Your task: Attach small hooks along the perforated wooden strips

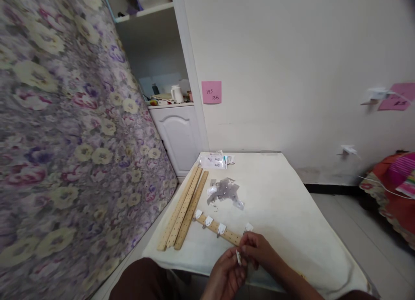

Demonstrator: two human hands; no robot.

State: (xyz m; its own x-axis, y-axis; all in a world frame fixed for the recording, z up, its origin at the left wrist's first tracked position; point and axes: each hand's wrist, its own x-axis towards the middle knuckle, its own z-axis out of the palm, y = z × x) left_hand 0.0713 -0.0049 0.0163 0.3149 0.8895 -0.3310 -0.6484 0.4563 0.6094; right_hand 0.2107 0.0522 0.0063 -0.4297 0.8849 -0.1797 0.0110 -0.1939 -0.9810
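Note:
My left hand [227,272] is closed, its fingertips pinching a small white card [239,257] seen nearly edge-on. Right beside it, my right hand [257,249] is closed in a pinch close to the card; what lies between its fingertips is too small to make out. Just beyond both hands lies a short wooden strip with holes [214,226]. Several white tags [221,228] with small dark metal pieces sit along it, and another white tag [249,227] shows behind my right hand, which hides the strip's near end.
Long perforated wooden strips [183,211] lie side by side on the left of the cloth-covered table [275,192]. A heap of small clear plastic bags [224,191] is mid-table. Packaged cards [212,161] lie at the back. A floral curtain [74,140] hangs on the left.

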